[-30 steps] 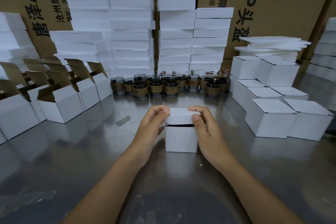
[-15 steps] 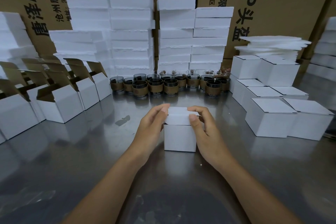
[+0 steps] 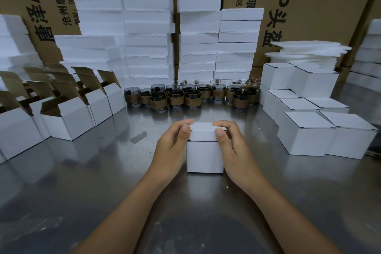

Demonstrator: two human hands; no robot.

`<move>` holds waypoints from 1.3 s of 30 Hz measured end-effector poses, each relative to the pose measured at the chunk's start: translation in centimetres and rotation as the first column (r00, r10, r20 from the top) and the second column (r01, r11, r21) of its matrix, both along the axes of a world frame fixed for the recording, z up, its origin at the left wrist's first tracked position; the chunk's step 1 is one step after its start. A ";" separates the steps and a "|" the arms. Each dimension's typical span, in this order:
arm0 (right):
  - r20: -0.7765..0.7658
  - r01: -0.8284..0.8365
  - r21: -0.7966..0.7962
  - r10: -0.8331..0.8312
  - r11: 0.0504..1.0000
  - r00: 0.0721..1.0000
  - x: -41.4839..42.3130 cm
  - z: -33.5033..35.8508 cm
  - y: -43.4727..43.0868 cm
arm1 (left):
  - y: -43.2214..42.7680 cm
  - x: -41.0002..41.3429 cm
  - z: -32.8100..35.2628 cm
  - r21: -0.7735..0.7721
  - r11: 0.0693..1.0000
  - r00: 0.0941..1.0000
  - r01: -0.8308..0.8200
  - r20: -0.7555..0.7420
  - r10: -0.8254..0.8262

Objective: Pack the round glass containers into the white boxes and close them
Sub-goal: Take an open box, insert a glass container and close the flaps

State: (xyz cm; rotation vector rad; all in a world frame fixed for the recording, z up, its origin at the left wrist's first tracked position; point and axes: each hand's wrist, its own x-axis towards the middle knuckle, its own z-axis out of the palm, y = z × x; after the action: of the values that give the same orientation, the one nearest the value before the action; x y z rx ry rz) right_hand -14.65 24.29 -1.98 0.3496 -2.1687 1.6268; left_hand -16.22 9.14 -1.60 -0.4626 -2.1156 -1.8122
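Two grips, our L hand (image 3: 173, 146) & R hand (image 3: 232, 147), pinch white lid flap (image 3: 203, 135) of small white cardboard box (image 3: 205, 158); uneven push cd crumple it or skid box.

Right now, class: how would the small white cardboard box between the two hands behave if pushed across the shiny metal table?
The small white cardboard box probably slides rather than tips: it sits squat and flat on the shiny metal table. Its lid flap, pinched by the left hand and right hand, likely bends easily. Weight unclear: contents hidden.

Two hands (image 3: 171, 148) (image 3: 235, 150), one held box (image 3: 204, 158)
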 end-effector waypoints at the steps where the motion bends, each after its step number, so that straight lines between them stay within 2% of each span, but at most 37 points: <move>1: 0.000 0.002 -0.002 -0.002 1.000 1.000 0.0 0.0 0.0 | 0.0 0.0 0.0 -0.002 1.000 1.000 -0.003 -0.003 0.003; 14: 0.003 0.011 0.019 -0.011 1.000 1.000 0.1 0.1 -0.1 | -0.1 0.8 0.3 0.054 0.995 0.995 0.089 0.050 -0.091; 24: 0.021 -0.016 -0.108 0.018 0.994 1.000 0.0 0.0 0.0 | -0.4 1.2 0.5 0.007 0.989 0.986 0.145 0.088 -0.145; 28: 0.058 -0.017 -0.131 0.025 0.991 0.998 -0.2 -0.1 0.1 | -0.4 1.0 0.6 0.053 0.989 0.978 0.136 0.150 -0.143; 33: 0.097 -0.020 -0.169 0.037 0.985 0.995 -0.4 0.1 -0.1 | 0.0 1.0 0.8 0.054 0.989 0.977 0.140 0.154 -0.147; 35: 0.076 0.006 -0.126 0.003 0.992 0.997 -0.3 -0.1 -0.2 | 0.1 1.0 0.8 0.060 0.989 0.978 0.136 0.149 -0.143; 39: -0.013 0.147 0.139 -0.146 0.979 0.989 0.5 -1.0 -0.8 | 0.1 0.9 0.6 0.063 0.988 0.977 0.144 0.147 -0.152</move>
State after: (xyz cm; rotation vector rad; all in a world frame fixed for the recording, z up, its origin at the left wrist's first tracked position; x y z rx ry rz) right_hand -14.18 23.50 -2.96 0.2260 -2.2547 1.3993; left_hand -15.28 9.29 -0.98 -0.4956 -2.1787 -2.0396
